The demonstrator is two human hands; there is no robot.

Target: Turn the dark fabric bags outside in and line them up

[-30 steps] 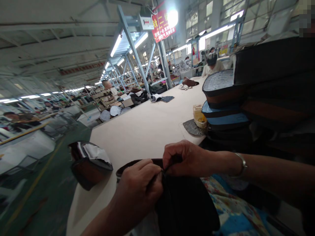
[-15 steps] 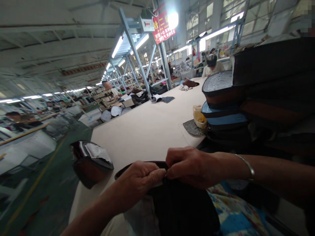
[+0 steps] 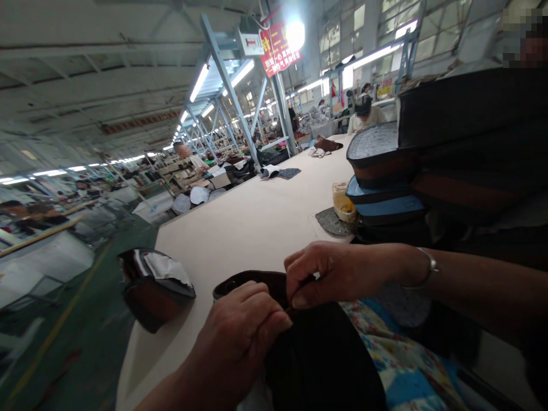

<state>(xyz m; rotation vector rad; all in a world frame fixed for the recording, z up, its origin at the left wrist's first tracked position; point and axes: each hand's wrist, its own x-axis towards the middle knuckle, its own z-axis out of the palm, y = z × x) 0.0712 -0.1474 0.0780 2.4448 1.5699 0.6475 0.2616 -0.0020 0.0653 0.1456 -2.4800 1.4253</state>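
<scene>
A black, curved-edged piece (image 3: 325,359), seemingly a part of a bag, lies over the near end of the table. Its dark brown band (image 3: 252,278) rises in a loop behind my hands. My left hand (image 3: 242,328) is closed, thumb and fingers pinching the piece's upper edge. Just right of that thumb, my right hand (image 3: 331,274) pinches the same edge, its thumb and forefinger pressed together. The fingertips nearly meet, and what lies exactly between them is too small to make out. Pale material under my left hand is mostly covered.
Left, a brown and black bag piece (image 3: 158,291) sits on the table edge. A tub with yellow contents (image 3: 342,202) stands on a grey scrap (image 3: 331,221), beside tall stacks of dark pieces (image 3: 381,165). Scraps (image 3: 327,144) lie farther back on the pale table (image 3: 240,222).
My left hand has turned more knuckles-up and shifted slightly lower. My right hand has moved a little up and left, its pinch opening a gap behind the fingertips. More brown band shows.
</scene>
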